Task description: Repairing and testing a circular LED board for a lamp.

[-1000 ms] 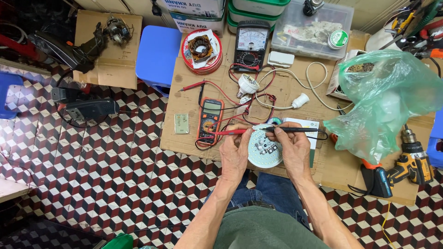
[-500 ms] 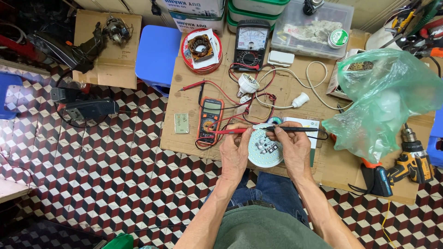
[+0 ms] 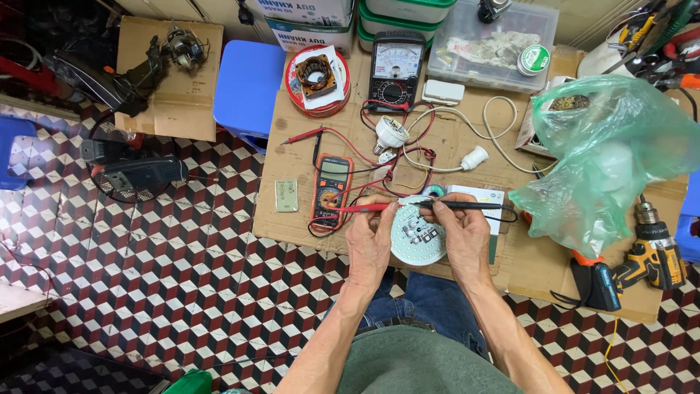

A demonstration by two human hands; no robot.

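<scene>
Checkered floor (image 3: 146, 292) in red, white and black, with a big flat cardboard sheet (image 3: 306, 146) laid on it as the work surface. Green translucent plastic bag (image 3: 612, 153) sits bulky at the right side of the sheet, with a clear plastic bin (image 3: 496, 44) above it toward the top edge. Blue plastic stool (image 3: 248, 87) off the cardboard's upper left corner; a second cardboard piece (image 3: 171, 102) left of that, carrying dark motor parts. Yellow-and-black cordless drill (image 3: 649, 252) lies at the right, just below the bag. Analog meter (image 3: 396, 69) stands at top centre, beside a red round tin (image 3: 317, 80) holding a copper-wound stator. Orange digital multimeter (image 3: 332, 191) lies left of centre, red leads looping around it. White round LED board (image 3: 417, 235) lies on the cardboard near its lower edge, between both hands and directly in front of the person's knees. Left hand (image 3: 370, 244) pinches the red probe (image 3: 361, 208), fingers closed on its shaft, tip pointing right toward the board's top. Right hand (image 3: 461, 233) grips the black probe (image 3: 467, 206), fingers wrapped on it, tip pointing left onto the board. Exact contact points on the board too small to tell.
</scene>
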